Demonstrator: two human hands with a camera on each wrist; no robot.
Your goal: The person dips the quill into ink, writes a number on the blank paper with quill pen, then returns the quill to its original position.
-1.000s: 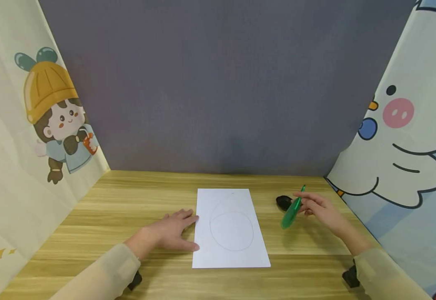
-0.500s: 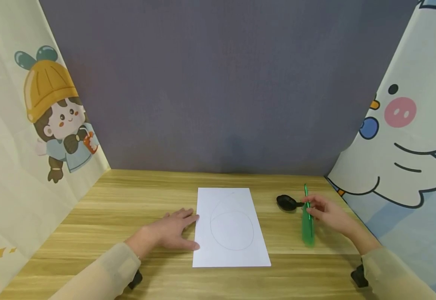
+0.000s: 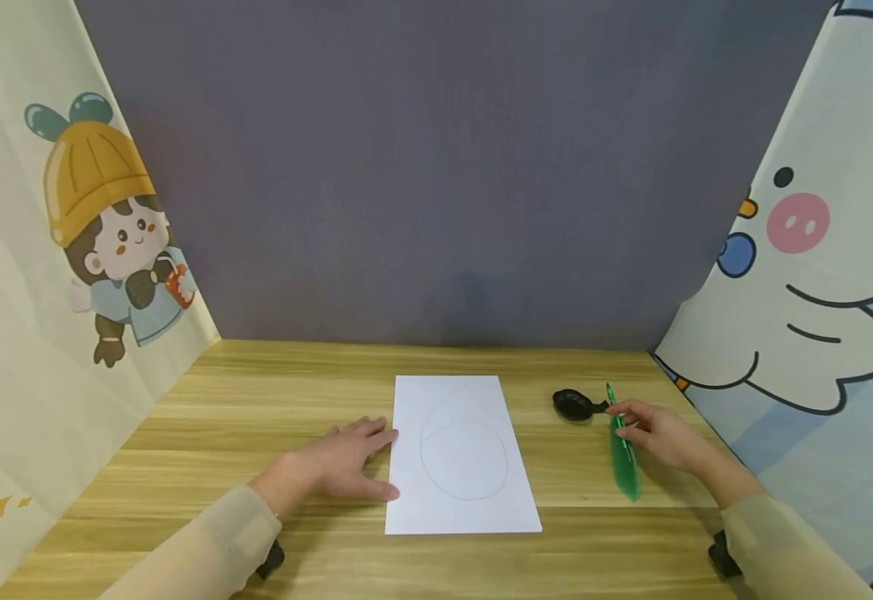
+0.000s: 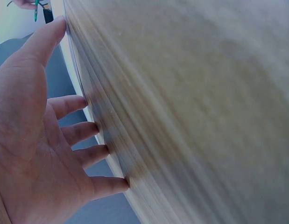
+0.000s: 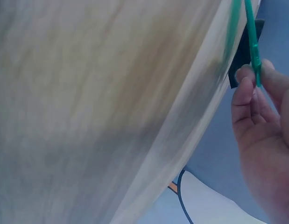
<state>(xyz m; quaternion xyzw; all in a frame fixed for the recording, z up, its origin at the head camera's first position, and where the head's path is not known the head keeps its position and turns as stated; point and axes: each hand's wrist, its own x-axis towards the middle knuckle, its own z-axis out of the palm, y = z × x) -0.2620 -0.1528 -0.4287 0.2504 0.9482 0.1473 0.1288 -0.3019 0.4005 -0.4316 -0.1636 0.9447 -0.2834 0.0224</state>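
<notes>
My left hand [image 3: 346,462] lies spread on the table, its thumb and a fingertip at the left edge of a white paper sheet [image 3: 454,517]. The sheet bears a faint pencil-like oval and a curved line above it. In the left wrist view the fingers of my left hand [image 4: 37,126] are spread apart. My right hand [image 3: 664,437] pinches a slim green stick [image 3: 621,433], pen-like, with a broader blurred green part below. In the right wrist view the green stick [image 5: 253,42] sits between thumb and fingers. A black spoon [image 3: 573,405] lies with its handle at my right fingertips; contact there cannot be told.
The wood-grain table [image 3: 293,375] meets a grey panel [image 3: 436,167] at the back. A cartoon-printed sheet hangs at the left [image 3: 1,292] and another one at the right [image 3: 841,350].
My right hand has shifted slightly right and down. The green stick has swung from leaning leftward to pointing down and slightly right. The spoon handle now shows. My left hand is unmoved.
</notes>
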